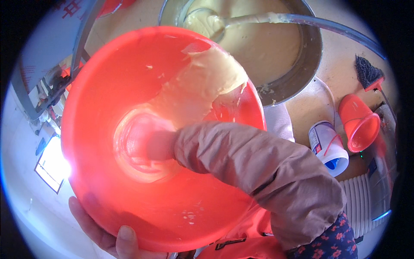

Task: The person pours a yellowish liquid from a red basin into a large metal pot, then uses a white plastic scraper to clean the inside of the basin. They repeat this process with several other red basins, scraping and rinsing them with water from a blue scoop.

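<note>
A wide red plastic basin point(101, 108) fills the middle of the view, tilted so its inside faces me. My left hand point(108, 235) grips its lower left rim, thumb over the edge. Into the basin reaches my right arm in a brownish-pink sleeve cover point(241, 159). At its end my right hand point(160, 144) is down by the round bottom; glare and haze hide its fingers. Thick cream-coloured batter point(202, 84) clings to the basin's upper right wall and rim. Just beyond stands a large metal pot point(312, 52) of similar batter.
A ladle point(258, 18) lies in the pot, its long handle running right. On the right are a white bucket point(321, 136) on its side, a tipped red bucket point(360, 123) and a black-bristled brush point(368, 72). A bright lamp or window point(54, 166) glares at left.
</note>
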Tool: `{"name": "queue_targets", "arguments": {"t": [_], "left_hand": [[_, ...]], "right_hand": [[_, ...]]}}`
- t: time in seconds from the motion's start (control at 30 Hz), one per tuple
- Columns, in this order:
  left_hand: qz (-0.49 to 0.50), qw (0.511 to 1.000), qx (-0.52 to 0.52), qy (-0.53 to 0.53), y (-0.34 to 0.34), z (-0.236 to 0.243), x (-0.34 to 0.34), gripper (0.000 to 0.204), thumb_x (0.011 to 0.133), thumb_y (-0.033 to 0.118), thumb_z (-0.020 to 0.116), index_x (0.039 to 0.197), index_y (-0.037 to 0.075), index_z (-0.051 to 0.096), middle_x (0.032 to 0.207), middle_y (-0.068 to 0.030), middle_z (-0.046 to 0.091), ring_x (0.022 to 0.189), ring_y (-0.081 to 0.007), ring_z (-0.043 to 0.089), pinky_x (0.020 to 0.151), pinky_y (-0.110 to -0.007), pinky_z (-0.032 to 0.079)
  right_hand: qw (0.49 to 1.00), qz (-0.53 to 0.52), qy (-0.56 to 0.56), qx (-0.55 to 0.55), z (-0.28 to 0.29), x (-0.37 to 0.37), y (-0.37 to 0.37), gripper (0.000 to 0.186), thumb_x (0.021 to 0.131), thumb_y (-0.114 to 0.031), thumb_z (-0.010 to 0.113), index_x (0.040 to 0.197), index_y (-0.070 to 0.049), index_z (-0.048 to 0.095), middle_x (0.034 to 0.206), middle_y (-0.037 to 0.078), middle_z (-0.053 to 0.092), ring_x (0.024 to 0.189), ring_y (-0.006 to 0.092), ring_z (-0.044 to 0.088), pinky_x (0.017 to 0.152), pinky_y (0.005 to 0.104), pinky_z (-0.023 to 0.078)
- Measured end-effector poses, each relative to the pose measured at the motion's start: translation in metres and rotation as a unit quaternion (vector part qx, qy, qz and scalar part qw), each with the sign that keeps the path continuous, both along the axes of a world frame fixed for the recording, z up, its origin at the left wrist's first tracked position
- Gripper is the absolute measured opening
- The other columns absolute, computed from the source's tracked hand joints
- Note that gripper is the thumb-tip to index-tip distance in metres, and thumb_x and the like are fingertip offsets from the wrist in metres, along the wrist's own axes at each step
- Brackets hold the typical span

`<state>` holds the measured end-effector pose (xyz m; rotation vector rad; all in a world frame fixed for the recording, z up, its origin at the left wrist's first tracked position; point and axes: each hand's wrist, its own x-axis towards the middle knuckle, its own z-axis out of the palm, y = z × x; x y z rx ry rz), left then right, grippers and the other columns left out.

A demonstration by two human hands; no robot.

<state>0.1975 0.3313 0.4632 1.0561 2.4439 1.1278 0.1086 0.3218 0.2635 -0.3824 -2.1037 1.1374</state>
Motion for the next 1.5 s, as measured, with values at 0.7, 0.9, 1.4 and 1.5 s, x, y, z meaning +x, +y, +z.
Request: {"name": "queue_targets", "arguments": {"t": [0.7, 0.9, 1.4, 1.5], "left_hand": [[-0.104, 0.991, 0.034, 0.08, -0.007, -0.002, -0.012, 0.071, 0.069, 0.034, 0.052, 0.131, 0.001, 0.045, 0.138, -0.0195, 0.04, 0.127, -0.0356, 0.038, 0.101, -0.047, 0.036], [-0.012, 0.999, 0.043, -0.008, 0.0, -0.003, 0.004, 0.07, 0.064, 0.029, 0.055, 0.126, -0.002, 0.047, 0.131, -0.021, 0.046, 0.12, -0.0356, 0.045, 0.099, -0.047, 0.038], [-0.041, 0.994, 0.034, -0.096, 0.013, 0.007, 0.018, 0.056, 0.067, 0.015, 0.053, 0.119, -0.007, 0.05, 0.117, -0.0208, 0.055, 0.107, -0.0314, 0.054, 0.094, -0.043, 0.043], [-0.047, 0.994, 0.028, -0.094, 0.017, 0.008, 0.024, 0.056, 0.068, 0.011, 0.052, 0.12, -0.008, 0.049, 0.115, -0.021, 0.056, 0.107, -0.0307, 0.055, 0.095, -0.041, 0.043]], "right_hand": [[0.944, 0.12, -0.119, -0.285, 0.042, 0.003, 0.021, 0.016, 0.078, -0.018, 0.057, 0.088, -0.015, 0.069, 0.082, 0.006, 0.067, 0.082, 0.0268, 0.064, 0.068, 0.0393, 0.051], [0.956, 0.186, -0.108, -0.201, 0.047, 0.026, -0.009, 0.013, 0.076, -0.013, 0.055, 0.078, -0.011, 0.068, 0.075, 0.009, 0.066, 0.073, 0.0296, 0.063, 0.064, 0.0407, 0.05], [0.922, 0.295, -0.17, -0.184, -0.001, 0.066, -0.083, 0.018, 0.075, -0.016, 0.054, 0.076, -0.005, 0.068, 0.082, 0.013, 0.065, 0.077, 0.0312, 0.062, 0.066, 0.04, 0.051], [0.961, 0.198, -0.178, -0.075, -0.031, 0.063, -0.082, 0.02, 0.074, -0.018, 0.056, 0.08, -0.003, 0.067, 0.084, 0.013, 0.061, 0.08, 0.0298, 0.06, 0.066, 0.041, 0.05]]}}
